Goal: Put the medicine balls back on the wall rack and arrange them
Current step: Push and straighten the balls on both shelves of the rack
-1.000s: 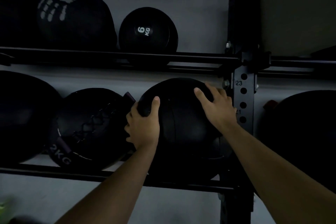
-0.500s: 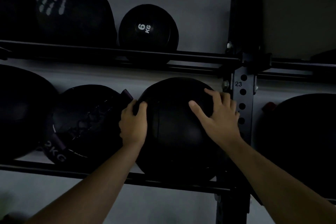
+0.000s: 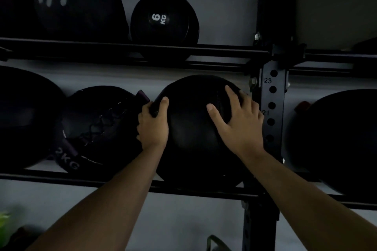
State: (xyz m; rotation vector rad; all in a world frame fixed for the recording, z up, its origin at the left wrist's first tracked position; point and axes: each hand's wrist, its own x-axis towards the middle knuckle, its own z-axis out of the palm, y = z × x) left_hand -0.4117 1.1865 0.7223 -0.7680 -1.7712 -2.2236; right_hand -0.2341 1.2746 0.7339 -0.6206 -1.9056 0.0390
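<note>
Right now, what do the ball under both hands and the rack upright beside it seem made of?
Medicine ball: probably leather or vinyl, matte black, judging by stitched panel seams; dim light leaves it open. Rack upright: likely painted metal, matte black, with punched holes, printed numbers and a bolt.

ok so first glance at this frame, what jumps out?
Two bare hands on a big black ball on the lower rail, centre: the left hand grips its left edge, the right hand lies spread across its front beside the numbered upright. Above, on the upper rail, sit a 6 KG ball and, left of it, a larger ball with a pale handprint.
</note>
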